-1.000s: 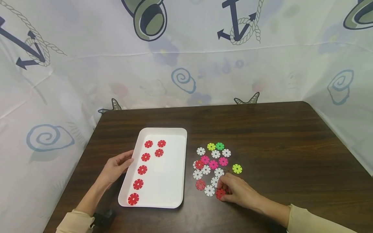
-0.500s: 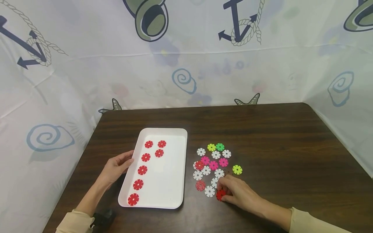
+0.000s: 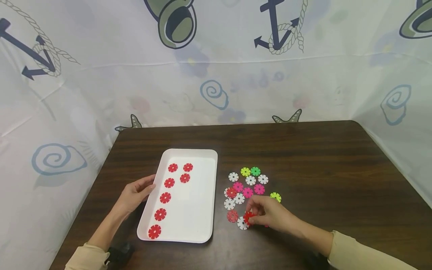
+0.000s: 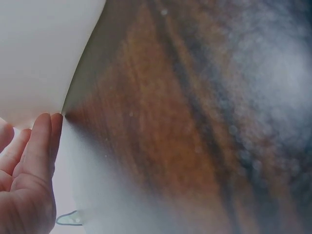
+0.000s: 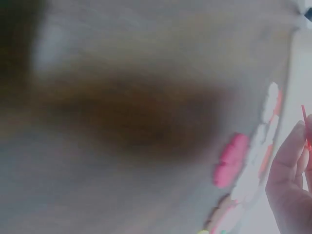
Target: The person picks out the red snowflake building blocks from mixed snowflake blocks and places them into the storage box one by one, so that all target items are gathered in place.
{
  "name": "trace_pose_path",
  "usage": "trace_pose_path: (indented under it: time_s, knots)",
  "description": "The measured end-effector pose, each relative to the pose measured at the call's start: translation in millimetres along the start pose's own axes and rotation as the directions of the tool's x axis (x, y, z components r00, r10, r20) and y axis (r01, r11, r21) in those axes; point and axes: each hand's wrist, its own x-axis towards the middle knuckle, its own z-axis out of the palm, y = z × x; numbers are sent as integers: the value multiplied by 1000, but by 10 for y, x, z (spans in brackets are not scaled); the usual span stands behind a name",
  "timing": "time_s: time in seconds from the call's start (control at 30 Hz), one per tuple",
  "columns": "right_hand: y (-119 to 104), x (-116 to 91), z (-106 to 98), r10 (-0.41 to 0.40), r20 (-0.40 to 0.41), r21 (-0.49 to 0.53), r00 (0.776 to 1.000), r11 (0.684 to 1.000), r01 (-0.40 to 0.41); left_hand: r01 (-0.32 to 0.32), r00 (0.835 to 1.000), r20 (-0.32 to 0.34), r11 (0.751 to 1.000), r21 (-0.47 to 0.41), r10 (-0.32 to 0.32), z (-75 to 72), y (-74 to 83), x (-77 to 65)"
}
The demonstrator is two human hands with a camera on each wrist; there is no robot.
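Observation:
My left hand holds the left rim of a white rectangular tray; in the left wrist view its fingers meet the tray's edge. Red notched plastic discs lie flat in the tray, a column at the left and two more beside its top. Between thumb and fingertips, my right hand pinches a red notched disc over the loose discs. That disc shows edge-on as a thin red strip in the right wrist view. The hand hides some discs; a sliver of red shows beneath it.
Right of the tray lie loose discs: white, pink, green, yellow and red, some overlapping. The dark wooden table ends at a white printed curtain.
My right hand has lifted the red disc and moved it slightly left and away from me, now over a white disc. The left hand and tray have stayed put.

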Motion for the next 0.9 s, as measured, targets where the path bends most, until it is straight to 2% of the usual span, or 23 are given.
trace_pose_path:
  time_s: [0.27, 0.47, 0.57, 0.77, 0.9]
  knots:
    - [-227, 299, -39, -23, -59, 29, 998, 999, 24, 5, 1000, 2, 1000, -9, -5, -5, -7, -5]
    - [-397, 615, -1, -26, -86, 67, 996, 997, 32, 5, 1000, -3, 1000, -10, -5, -9, -6, -8]
    - [-463, 796, 53, -40, -87, 71, 995, 996, 46, 10, 1000, -3, 1000, -15, -10, -10, -8, -6]
    - [-577, 1155, 235, -17, -85, 25, 996, 1000, 19, 7, 1000, 1, 1000, -14, -7, -10, -14, -2]
    - [-626, 1370, 380, -53, -87, -17, 995, 999, 51, -4, 1000, 9, 1000, -12, 4, -13, -15, 0]
